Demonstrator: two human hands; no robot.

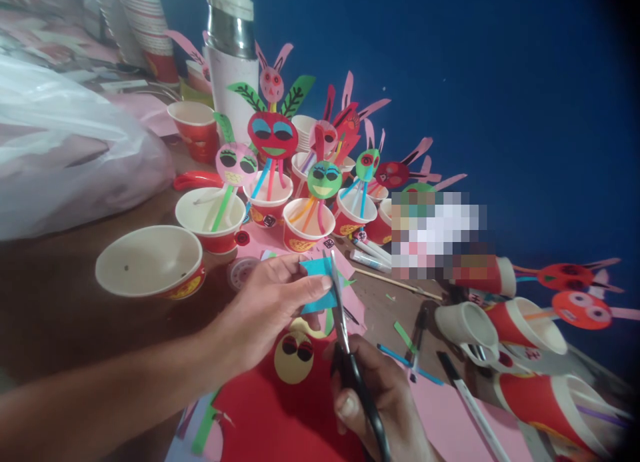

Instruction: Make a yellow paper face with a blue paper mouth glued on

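At lower centre of the frame, left hand (270,302) is pinching blue paper (317,285), grip clamped; right hand (380,402) is gripping black-handled scissors (350,355), blades nearly together against it.

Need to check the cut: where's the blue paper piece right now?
In the head view, centre frame: the blue paper piece is pinched in the left hand, with the scissors in the right hand cutting it.

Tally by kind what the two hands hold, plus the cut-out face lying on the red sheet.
Scissors: 1, in the right hand
Blue paper piece: 1, pinched in the left hand
Yellow paper face: 1, on the red sheet
Total: 3
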